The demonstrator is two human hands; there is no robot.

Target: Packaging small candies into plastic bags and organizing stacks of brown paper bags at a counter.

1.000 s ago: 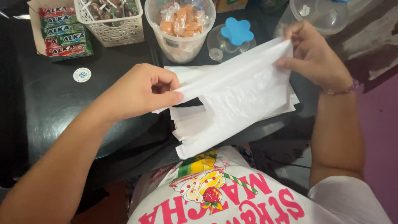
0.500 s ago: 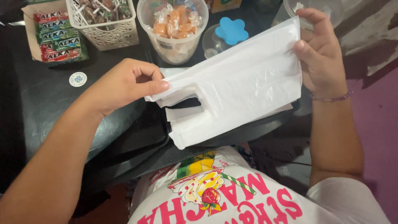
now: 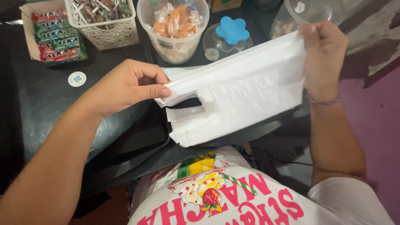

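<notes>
Since earlier frame, right hand (image 3: 323,56) lifted bag's far edge higher; left hand (image 3: 125,85) barely shifted.

Head view: white plastic bag (image 3: 241,89) stretched between both hands, each pinching an edge, thumb against fingers. Step: likely separating bag layers; next calls for rubbing the pinched layers apart. Count: one bag, one tub of sweets (image 3: 173,25), one white basket (image 3: 104,21) beyond fingers.

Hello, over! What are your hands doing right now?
Left hand pinching a handle of the white plastic bag. Right hand gripping its far edge. Bag held above the dark table. Nothing blocking.
</notes>
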